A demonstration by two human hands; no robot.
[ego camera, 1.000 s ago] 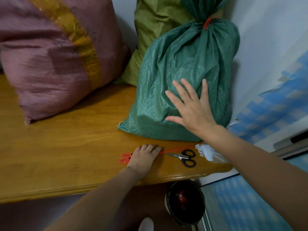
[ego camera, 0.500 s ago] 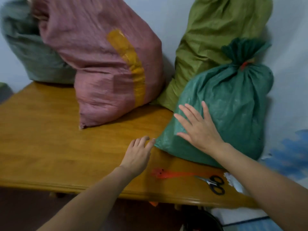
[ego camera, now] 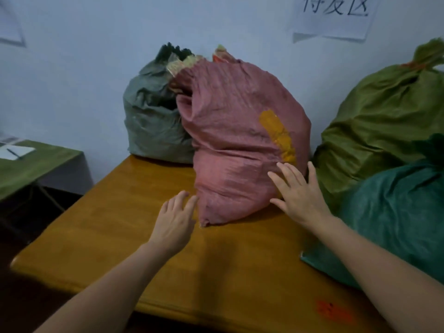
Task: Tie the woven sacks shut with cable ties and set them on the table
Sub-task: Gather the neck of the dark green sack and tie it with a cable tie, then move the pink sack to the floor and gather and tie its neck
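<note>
A pink woven sack (ego camera: 240,140) with a yellow stripe stands in the middle of the wooden table (ego camera: 115,227), its neck bunched at the top. My left hand (ego camera: 174,221) is open beside its lower left corner, fingertips almost touching it. My right hand (ego camera: 296,194) lies open and flat against its lower right side. Behind it sits a grey-green sack (ego camera: 151,121). To the right stand an olive sack (ego camera: 379,116) tied with an orange tie and a teal sack (ego camera: 396,212). Orange cable ties (ego camera: 332,310) lie blurred near the table's front edge.
A lower table with a green cloth (ego camera: 36,164) and a notepad (ego camera: 15,151) stands at the left. A paper sign (ego camera: 334,15) hangs on the wall behind the sacks. The floor left of the table is dark.
The view has swung left and up. My right hand left the teal sack and now rests on the pink sack. My left hand moved off the cable ties to the pink sack's corner.
</note>
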